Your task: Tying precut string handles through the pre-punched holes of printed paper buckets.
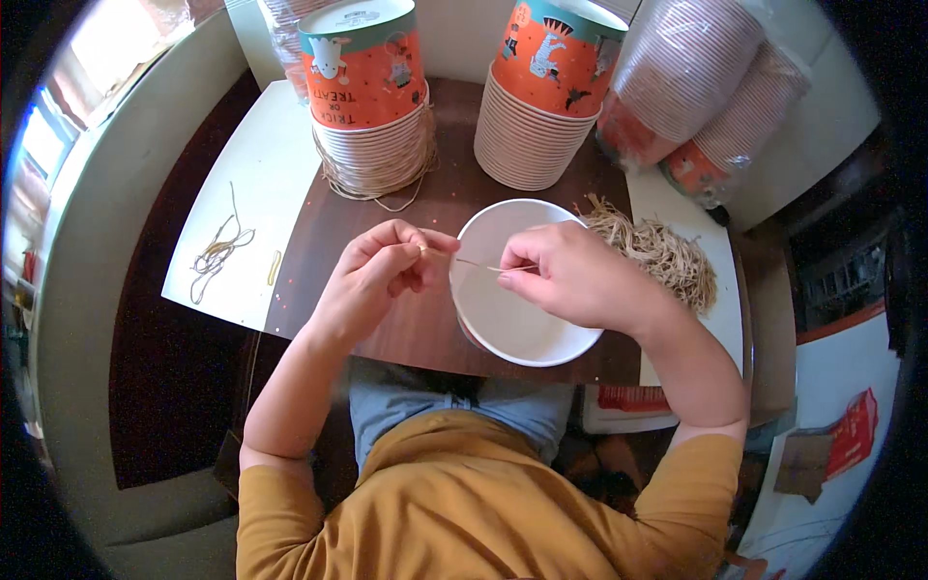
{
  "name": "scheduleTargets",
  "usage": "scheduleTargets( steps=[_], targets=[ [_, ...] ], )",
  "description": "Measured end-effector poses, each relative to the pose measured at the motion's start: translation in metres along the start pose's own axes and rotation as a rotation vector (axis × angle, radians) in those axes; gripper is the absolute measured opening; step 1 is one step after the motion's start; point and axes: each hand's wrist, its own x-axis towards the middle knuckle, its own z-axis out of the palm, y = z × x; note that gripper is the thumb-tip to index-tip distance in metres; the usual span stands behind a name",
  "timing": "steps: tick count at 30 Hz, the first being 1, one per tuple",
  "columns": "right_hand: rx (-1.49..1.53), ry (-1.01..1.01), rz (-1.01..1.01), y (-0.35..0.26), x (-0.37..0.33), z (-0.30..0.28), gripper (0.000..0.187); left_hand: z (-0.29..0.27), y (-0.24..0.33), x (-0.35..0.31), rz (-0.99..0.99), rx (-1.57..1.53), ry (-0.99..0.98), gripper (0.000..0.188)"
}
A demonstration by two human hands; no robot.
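A paper bucket (527,333) with a white inside stands in front of me, its mouth facing up toward me. Just outside its left rim, my left hand (372,280) pinches a pale, thin end at its fingertips. My right hand (585,275) is above the bucket's mouth, thumb and fingers closed on a thin tan cord (480,266). This cord stretches leftward to the rim, close to my left fingertips. Whether it passes through a hole in the rim, I cannot tell. Right of the bucket lies a heap of tan cords (667,256).
Two upside-down stacks of orange and green printed buckets, a left stack (362,87) wrapped in cords and a right stack (541,97), stand at the back. Plastic-wrapped bucket stacks (691,77) sit at far right. Loose cords (220,253) lie on the table's white left part.
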Motion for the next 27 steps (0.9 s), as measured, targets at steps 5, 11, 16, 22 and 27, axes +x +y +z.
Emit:
scheduleTargets(
  steps=[5,11,16,22,27],
  targets=[
    [0.032,0.023,-0.022,-0.001,0.002,0.01,0.016,-0.002,-0.007,0.007,-0.083,-0.268,-0.027,0.013],
    [-0.127,0.053,-0.214,-0.011,-0.008,-0.009,0.014,-0.004,-0.01,0.001,0.009,-0.032,-0.063,0.015],
    [-0.161,0.006,-0.43,-0.033,0.009,-0.035,0.014,0.004,0.009,-0.005,-0.046,0.117,-0.087,0.024],
    [-0.035,-0.084,-0.437,-0.051,0.061,-0.023,0.015,0.001,0.009,-0.012,-0.013,0.172,-0.121,0.018],
    [-0.434,0.602,-0.565,-0.034,0.08,0.001,0.014,-0.004,0.006,-0.015,0.002,0.186,-0.075,0.017]
  ],
)
